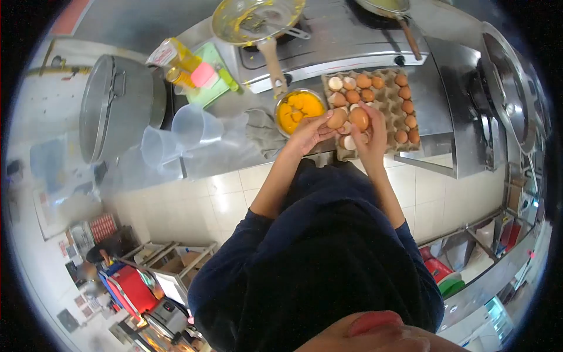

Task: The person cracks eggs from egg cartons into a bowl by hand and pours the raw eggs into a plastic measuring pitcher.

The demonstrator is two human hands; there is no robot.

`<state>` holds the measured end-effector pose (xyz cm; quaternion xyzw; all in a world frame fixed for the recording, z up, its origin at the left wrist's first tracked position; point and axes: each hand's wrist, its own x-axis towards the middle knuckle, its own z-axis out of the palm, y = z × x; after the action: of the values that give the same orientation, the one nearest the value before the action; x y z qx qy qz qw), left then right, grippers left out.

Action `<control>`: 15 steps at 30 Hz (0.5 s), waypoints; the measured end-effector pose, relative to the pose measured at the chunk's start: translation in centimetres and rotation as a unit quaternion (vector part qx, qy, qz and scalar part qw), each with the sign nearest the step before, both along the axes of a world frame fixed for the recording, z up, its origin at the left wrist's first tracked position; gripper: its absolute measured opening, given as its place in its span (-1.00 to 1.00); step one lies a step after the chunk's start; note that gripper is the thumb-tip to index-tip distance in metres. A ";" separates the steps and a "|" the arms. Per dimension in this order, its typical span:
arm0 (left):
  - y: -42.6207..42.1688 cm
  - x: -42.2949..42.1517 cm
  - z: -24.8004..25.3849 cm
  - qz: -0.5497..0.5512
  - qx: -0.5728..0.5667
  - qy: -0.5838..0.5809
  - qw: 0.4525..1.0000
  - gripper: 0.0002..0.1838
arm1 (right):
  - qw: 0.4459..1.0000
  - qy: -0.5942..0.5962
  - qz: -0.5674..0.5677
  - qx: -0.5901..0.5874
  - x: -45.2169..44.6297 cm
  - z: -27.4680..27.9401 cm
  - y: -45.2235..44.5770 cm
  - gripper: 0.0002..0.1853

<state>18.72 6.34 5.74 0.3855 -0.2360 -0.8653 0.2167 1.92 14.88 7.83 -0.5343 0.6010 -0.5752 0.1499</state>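
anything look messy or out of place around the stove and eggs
Mainly the frying pan: yellow residue is smeared inside it, and its handle juts past the front of the stove toward the bowl of yolks. A grey cloth also lies crumpled beside the bowl. No clear spill shows.

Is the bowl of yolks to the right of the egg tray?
No, the bowl of yolks sits to the left of the egg tray.

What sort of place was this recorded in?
A kitchen, possibly a commercial one: in view are a gas stove, a large metal pot and a cardboard egg tray with eggs in it.
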 end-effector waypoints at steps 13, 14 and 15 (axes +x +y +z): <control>-2.3 8.1 -1.2 -0.008 -0.026 -0.042 0.999 -0.49 | 0.985 -0.142 0.078 0.061 7.9 -0.8 -2.7 -0.54; -2.4 8.5 -1.2 -0.011 -0.037 -0.030 0.999 -0.49 | 0.985 -0.142 0.075 0.062 7.7 -1.8 -2.8 -0.54; -2.5 8.7 -0.9 -0.015 -0.037 -0.028 0.999 -0.49 | 0.971 -0.156 0.095 0.157 7.5 -2.0 -3.0 -0.57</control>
<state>27.43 3.87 4.84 0.3979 -0.2797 -0.8479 0.2110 9.41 11.87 5.79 -0.4626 0.5994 -0.5328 0.3780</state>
